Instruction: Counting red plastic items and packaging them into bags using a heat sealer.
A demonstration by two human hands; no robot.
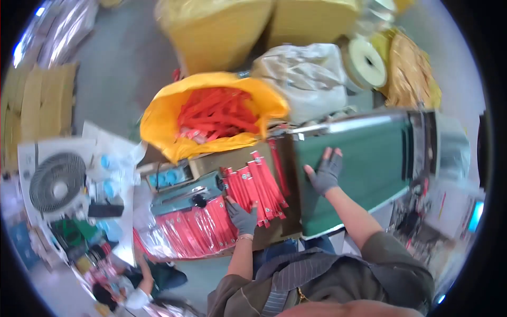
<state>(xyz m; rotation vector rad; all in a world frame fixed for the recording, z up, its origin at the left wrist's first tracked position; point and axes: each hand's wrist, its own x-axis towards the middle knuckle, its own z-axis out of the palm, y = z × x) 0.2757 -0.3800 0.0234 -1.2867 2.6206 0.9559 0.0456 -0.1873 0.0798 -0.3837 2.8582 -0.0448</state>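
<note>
Left hand (242, 217): gloved in grey, fingertips bare, fingers curled down onto the near ends of the red packets (257, 189); whether it grips 1 or only presses on them cannot be told.
Right hand (325, 171): same kind of glove, fingers spread and flat, palm down on the green belt (364, 174), holding nothing.
Red packets: a fan of long narrow red sachets lying on the brown board (288, 222) just left of the belt, their far ends pointing up and away from the person.
Second stack (198, 231): more red packets in overlapping rows, lower left of the left hand, close beside it.
Green belt: a flat conveyor running right toward a metal housing (449, 145), its left edge next to the packets.
Yellow bag (158, 121): open, behind the packets, full of loose red strips.
Sealer (182, 198): a teal machine with a black knob, between the bag and the second stack.
White sack (306, 79): behind the belt, beside a tape roll (368, 62).
Fan (57, 182): white, far left, well apart from both hands.
Other person (124, 293): low at the lower left, near the floor.
</note>
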